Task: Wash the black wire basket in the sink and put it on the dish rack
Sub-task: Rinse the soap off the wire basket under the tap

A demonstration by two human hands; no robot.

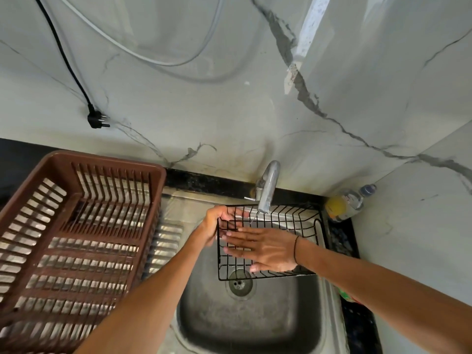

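Left hand [220, 221] curled round the top-left corner of the black wire basket [270, 241], fingers hooked over the rim wire and gripping it. Right hand [263, 249] spread flat, fingers straight and close together, palm down and pressed on the basket's wire floor, fingertips reaching toward its left wall; thin dark band on that wrist. Basket held over the sink [250, 318], toward the bowl's back edge, tilted with its open side up to the camera, near edge hanging just above the drain [239, 284]. Sits right under the tap [267, 190], spout over the basket's back rim; thin stream seemingly falling from the spout into the wires, though too faint to be sure. Brown plastic dish rack [74, 241] on the drainboard along the sink's left edge, well apart from the basket, holding nothing visible. Clear bottle [347, 203] with yellowish liquid lying in the counter's back right corner, beside the basket's right end. Black plug [96, 120] and cord dangling against the marbled wall above the rack's back edge
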